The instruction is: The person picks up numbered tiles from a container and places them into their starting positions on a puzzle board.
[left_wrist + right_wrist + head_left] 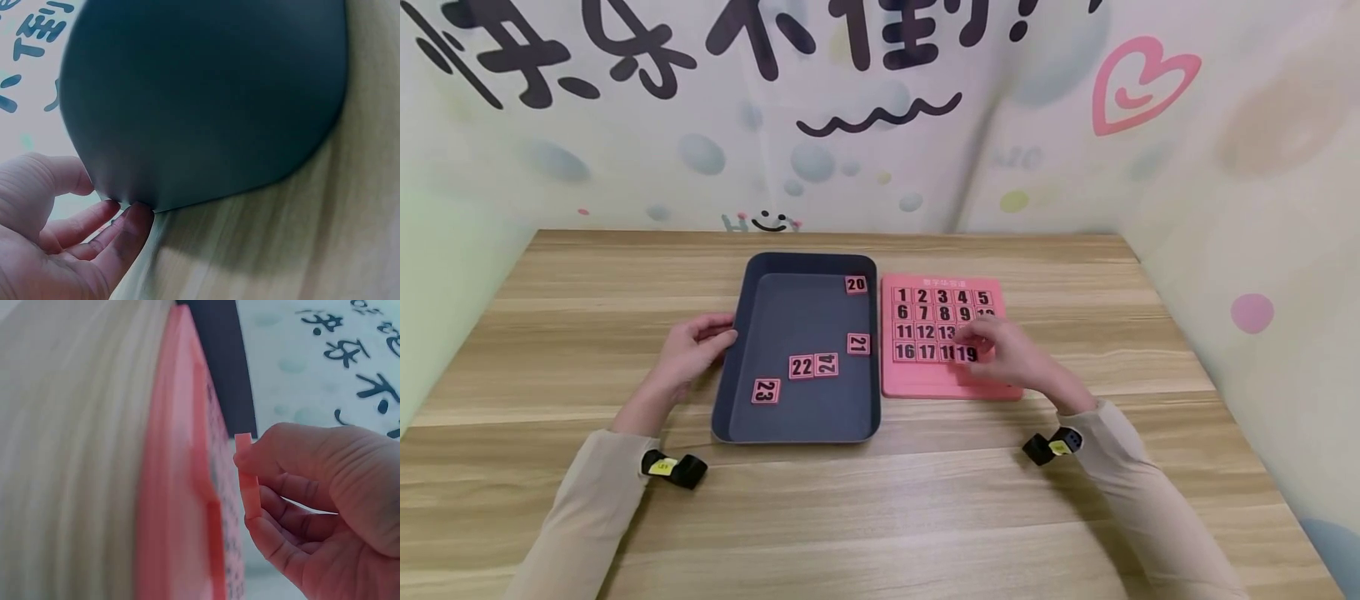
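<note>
My right hand [1011,354] pinches a pink number tile marked 19 [967,354] between thumb and fingers. In the right wrist view that tile [248,481] is seen edge-on, slightly off the face of the pink number board [181,456]. Rows of numbered tiles fill much of the board [917,383] in the head view; the hand hides some on the right. At the left edge of the dark grey tray [752,425], my left hand [688,354] holds the rim with thumb and fingertips. Its fingertips meet the tray wall [206,112] in the left wrist view.
Loose tiles 20 [856,285], 21 [858,344], 22 [801,367], 24 [826,364] and 23 [766,391] lie in the tray. Tray and board stand side by side on the wooden table [865,525]. A printed wall [662,183] rises behind the table.
</note>
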### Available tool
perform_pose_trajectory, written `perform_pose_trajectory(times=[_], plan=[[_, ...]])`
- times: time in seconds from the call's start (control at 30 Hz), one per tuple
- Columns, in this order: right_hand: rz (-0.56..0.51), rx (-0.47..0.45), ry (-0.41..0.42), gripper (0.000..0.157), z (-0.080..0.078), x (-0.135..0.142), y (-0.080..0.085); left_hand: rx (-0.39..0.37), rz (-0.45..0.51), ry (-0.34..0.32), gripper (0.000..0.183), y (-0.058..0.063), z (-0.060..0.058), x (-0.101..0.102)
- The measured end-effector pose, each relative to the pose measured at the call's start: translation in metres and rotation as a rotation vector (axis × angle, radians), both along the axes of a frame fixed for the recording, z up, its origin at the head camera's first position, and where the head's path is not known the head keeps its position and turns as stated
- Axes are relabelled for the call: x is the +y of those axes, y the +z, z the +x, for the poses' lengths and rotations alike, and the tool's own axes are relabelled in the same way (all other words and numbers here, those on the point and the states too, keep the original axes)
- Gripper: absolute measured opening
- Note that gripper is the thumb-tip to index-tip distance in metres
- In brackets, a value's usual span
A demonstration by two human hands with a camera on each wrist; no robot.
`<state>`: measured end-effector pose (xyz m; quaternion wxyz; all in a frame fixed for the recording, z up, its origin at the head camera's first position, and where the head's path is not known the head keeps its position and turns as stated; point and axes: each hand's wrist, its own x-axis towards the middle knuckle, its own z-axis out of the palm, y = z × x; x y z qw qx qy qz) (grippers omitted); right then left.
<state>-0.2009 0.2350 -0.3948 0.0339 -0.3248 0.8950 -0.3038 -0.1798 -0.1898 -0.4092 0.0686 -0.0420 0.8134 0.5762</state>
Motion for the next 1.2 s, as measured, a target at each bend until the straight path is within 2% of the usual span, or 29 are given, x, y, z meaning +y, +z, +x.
perform_pose_trajectory(times=[0.27,0.57,0.7,0.87,1.03,1.2], plan=[[0.053,-0.022,-0.042,0.033,0.000,0.014,-0.010,-0.004,-0.001,0.001,0.044,-0.001,0.000,0.000],[0.103,0.021,-0.098,0.030,0.001,0.013,-0.013,-0.001,-0.001,-0.001,0.043,-0.001,-0.001,0.001],[0.085,0.024,-0.123,0.027,0.000,0.012,-0.014,0.004,-0.001,0.003,0.043,-0.002,-0.002,0.001],[0.040,-0.025,-0.143,0.023,-0.001,0.010,-0.014,0.007,-0.001,-0.001,0.043,-0.002,-0.002,0.000],[0.077,-0.050,-0.141,0.031,-0.007,0.005,-0.006,0.009,-0.002,0.001,0.044,-0.002,-0.002,0.000],[0.065,-0.026,-0.084,0.038,-0.021,-0.018,0.017,0.006,0.003,0.005,0.044,-0.004,-0.002,-0.001]])
